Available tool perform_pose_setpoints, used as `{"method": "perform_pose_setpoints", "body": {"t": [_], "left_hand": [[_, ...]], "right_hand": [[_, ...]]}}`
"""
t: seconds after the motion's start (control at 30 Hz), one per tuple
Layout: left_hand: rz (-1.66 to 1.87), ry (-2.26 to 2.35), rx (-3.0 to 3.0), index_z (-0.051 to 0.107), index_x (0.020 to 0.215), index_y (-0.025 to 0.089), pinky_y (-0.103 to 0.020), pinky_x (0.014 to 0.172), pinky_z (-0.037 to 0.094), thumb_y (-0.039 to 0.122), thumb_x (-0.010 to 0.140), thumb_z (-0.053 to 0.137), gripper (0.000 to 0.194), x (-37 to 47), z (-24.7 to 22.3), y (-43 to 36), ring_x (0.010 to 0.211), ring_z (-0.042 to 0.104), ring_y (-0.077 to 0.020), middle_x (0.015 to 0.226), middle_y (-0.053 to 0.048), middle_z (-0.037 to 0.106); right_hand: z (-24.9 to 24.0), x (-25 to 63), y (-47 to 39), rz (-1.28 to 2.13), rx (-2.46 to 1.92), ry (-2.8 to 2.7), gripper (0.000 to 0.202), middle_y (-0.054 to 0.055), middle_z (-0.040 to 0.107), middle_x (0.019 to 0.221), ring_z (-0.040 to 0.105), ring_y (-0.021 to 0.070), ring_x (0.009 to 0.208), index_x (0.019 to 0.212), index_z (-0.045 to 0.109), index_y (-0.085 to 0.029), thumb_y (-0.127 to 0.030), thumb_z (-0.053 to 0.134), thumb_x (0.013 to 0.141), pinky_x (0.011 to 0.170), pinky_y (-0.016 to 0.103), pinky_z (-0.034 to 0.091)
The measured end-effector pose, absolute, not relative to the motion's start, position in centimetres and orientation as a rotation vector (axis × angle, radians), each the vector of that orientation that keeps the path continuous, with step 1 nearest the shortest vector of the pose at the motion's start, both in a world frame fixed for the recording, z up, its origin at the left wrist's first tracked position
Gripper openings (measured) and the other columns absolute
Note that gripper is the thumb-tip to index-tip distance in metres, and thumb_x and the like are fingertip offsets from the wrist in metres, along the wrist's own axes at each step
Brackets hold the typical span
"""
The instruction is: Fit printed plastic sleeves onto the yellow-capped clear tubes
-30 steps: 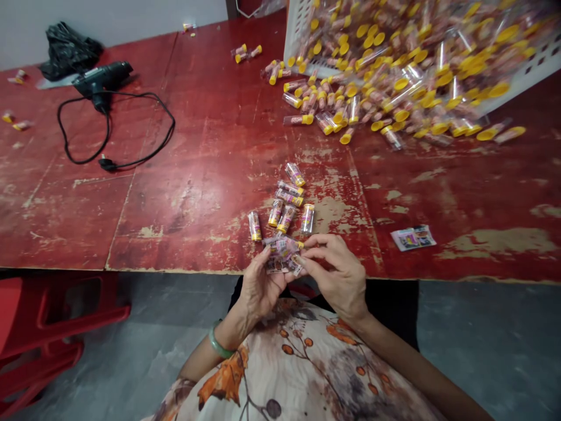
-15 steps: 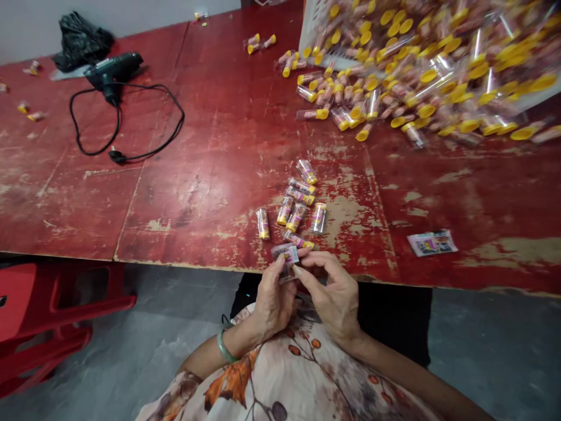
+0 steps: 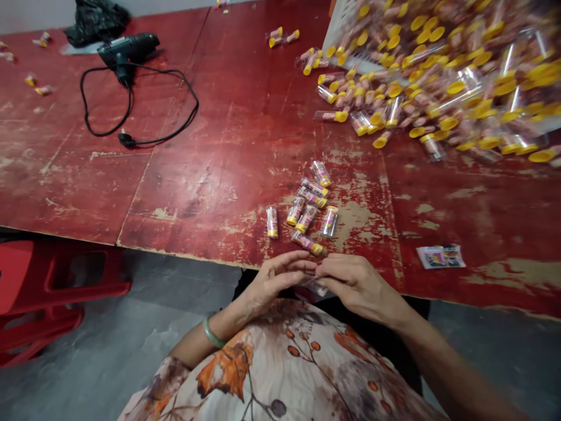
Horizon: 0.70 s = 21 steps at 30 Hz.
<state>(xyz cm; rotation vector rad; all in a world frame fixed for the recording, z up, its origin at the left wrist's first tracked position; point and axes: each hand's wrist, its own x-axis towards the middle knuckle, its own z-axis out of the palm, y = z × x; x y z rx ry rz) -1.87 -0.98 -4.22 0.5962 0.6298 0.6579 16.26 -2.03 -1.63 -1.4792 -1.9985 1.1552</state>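
At the table's front edge, my left hand (image 3: 278, 279) and my right hand (image 3: 357, 283) meet, fingers bent toward each other. Between their fingertips is a small piece of clear printed plastic film (image 3: 313, 285), partly covered by the fingers. Just beyond the hands lies a small clear tube with a yellow cap and printed wrap (image 3: 308, 242). More wrapped tubes (image 3: 307, 217) lie in a loose group behind it, and a single one (image 3: 272, 222) rests off to the left. A flat stack of printed film sleeves (image 3: 440, 256) is on the table to the right.
A white plastic basket (image 3: 339, 29) at the back right spills many yellow-capped tubes (image 3: 377, 120) over the red table (image 3: 228, 146). At the back left are a heat gun (image 3: 125, 52) with its cord and a black plastic bag (image 3: 94, 22). Red stools (image 3: 26, 278) stand at left.
Both hands have shifted right, and the film between them has turned and is now more hidden. The whole view has also swung slightly. The tubes on the table stay in place.
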Motion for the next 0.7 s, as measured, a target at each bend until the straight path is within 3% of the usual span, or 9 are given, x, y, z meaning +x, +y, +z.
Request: {"method": "perform_pose_setpoints", "body": {"t": [0.1, 0.17, 0.27, 0.43, 0.57, 0.7], "left_hand": [[0.439, 0.514, 0.860, 0.063, 0.113, 0.018, -0.031, 0.091, 0.041, 0.018, 0.070, 0.070, 0.044, -2.6, -4.0, 0.4, 0.101, 0.059, -0.0199, 0.106, -0.008, 0.067], [0.318, 0.491, 0.965, 0.064, 0.102, 0.016, -0.027, 0.081, 0.044, 0.013, 0.063, 0.072, 0.040, -2.4, -4.2, 1.1, 0.088, 0.059, -0.0161, 0.094, -0.004, 0.067], [0.207, 0.540, 0.926, 0.061, 0.084, 0.014, -0.022, 0.064, 0.043, 0.010, 0.054, 0.074, 0.033, -1.8, -5.2, 1.3, 0.066, 0.053, -0.0105, 0.073, 0.003, 0.061], [0.130, 0.559, 0.821, 0.055, 0.062, 0.014, -0.021, 0.056, 0.041, 0.017, 0.052, 0.078, 0.025, -1.8, -6.5, 0.4, 0.054, 0.047, -0.0083, 0.056, 0.005, 0.053], [0.059, 0.530, 0.774, 0.063, 0.070, 0.013, -0.026, 0.061, 0.044, 0.039, 0.061, 0.078, 0.031, -2.4, -6.2, -0.1, 0.059, 0.055, -0.0128, 0.060, 0.000, 0.059], [0.166, 0.607, 0.655, 0.067, 0.079, 0.011, -0.022, 0.060, 0.042, 0.042, 0.072, 0.071, 0.032, -2.8, -5.8, -0.3, 0.059, 0.054, -0.0092, 0.068, -0.003, 0.060]], "right_hand": [[-0.4, 16.1, -0.8, 0.931, -1.413, -2.621, 0.023, 0.009, 0.067, 0.076, 0.057, 0.0178, 0.070, 0.077, 0.068, -0.015, -0.012, 0.046, 0.079, 0.063, 0.030, 0.033], [0.0, 15.2, -0.5, 0.911, -1.385, -2.843, 0.018, 0.011, 0.067, 0.079, 0.057, 0.0189, 0.072, 0.077, 0.068, -0.013, -0.015, 0.050, 0.078, 0.062, 0.031, 0.031], [-0.1, 13.8, -0.7, 0.954, -1.288, -2.935, 0.014, 0.010, 0.067, 0.083, 0.057, 0.0187, 0.077, 0.077, 0.066, -0.014, -0.016, 0.052, 0.078, 0.065, 0.031, 0.029], [-0.9, 13.5, -1.4, 0.988, -1.214, -2.935, 0.013, 0.007, 0.064, 0.081, 0.053, 0.0175, 0.077, 0.079, 0.063, -0.015, -0.012, 0.050, 0.079, 0.065, 0.031, 0.029], [-1.1, 14.7, -1.6, 1.053, -1.137, -2.757, 0.014, 0.005, 0.062, 0.076, 0.052, 0.0160, 0.072, 0.081, 0.064, -0.017, -0.022, 0.052, 0.086, 0.065, 0.029, 0.033], [-1.6, 16.5, -1.7, 0.977, -1.158, -2.261, 0.016, 0.005, 0.064, 0.085, 0.057, 0.0145, 0.080, 0.093, 0.063, -0.018, -0.017, 0.047, 0.089, 0.071, 0.026, 0.043]]}}
